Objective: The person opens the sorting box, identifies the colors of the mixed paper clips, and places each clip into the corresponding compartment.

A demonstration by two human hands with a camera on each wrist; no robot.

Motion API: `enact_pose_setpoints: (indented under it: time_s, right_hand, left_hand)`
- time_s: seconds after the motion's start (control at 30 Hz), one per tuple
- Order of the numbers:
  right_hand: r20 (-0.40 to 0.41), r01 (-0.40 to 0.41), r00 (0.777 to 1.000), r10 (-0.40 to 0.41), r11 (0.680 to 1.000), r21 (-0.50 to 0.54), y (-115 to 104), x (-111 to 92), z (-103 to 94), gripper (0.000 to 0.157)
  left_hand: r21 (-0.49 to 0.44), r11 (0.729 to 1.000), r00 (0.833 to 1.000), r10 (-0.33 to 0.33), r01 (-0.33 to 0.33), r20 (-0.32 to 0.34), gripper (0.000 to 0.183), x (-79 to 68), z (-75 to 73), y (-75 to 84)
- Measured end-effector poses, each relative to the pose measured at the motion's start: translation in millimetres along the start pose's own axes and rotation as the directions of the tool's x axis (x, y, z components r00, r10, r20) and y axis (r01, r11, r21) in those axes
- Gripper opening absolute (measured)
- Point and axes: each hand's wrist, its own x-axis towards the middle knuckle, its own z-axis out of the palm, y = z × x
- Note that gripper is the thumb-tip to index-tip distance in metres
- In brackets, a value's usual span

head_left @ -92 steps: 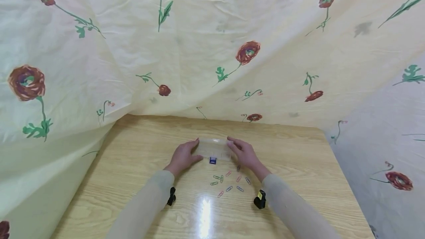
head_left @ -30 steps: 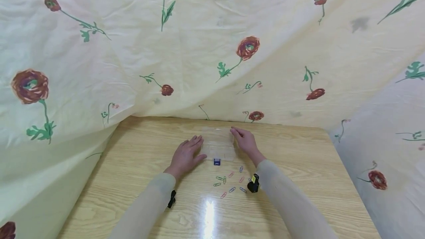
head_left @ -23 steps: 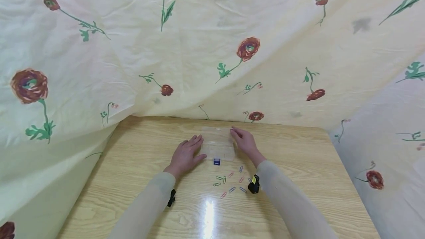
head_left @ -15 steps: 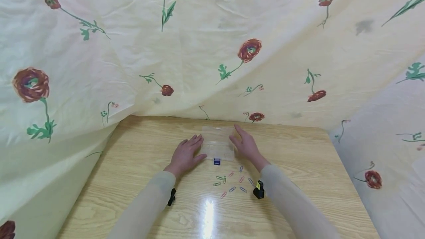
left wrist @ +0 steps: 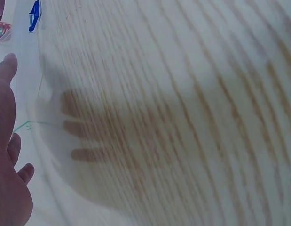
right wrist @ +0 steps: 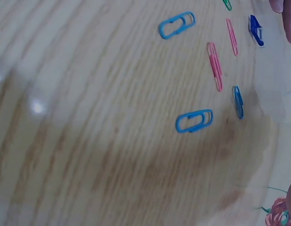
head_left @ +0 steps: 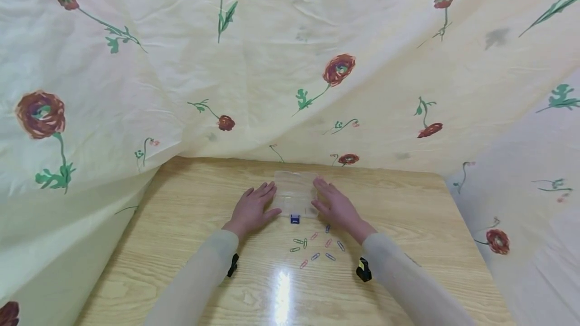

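Nothing legible anywhere here: the yellow patch (head_left: 361, 265) on the black wrist device (head_left: 364, 272), at five o'clock from the head view's centre, is too small to read (a mere fleck!), and the blue clasp (head_left: 295, 219) at six o'clock shows no readable mark.

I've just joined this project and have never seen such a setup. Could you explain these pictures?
There is no machine: these are a person's bare left hand and right hand. The wide picture comes from a camera on the head, looking forward and down; the other two come from a camera on each wrist. On the wooden table lie a clear plastic box with a blue latch, its lid open, and loose green, pink and blue paper clips. Flowered cloth hangs behind. The hands are on either side of the box, fingers fairly straight, and neither seems to hold anything.
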Motion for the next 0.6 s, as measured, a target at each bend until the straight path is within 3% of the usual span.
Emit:
enact_pose_setpoints:
  time_s: [0.6]
  right_hand:
    - [0.076,0.001,0.997,0.004,0.998,-0.055,3.7,-14.7,14.7,0.067]
  left_hand:
    - [0.081,0.996,0.997,0.021,-0.027,0.079,0.08,4.3,-1.5,-5.7]
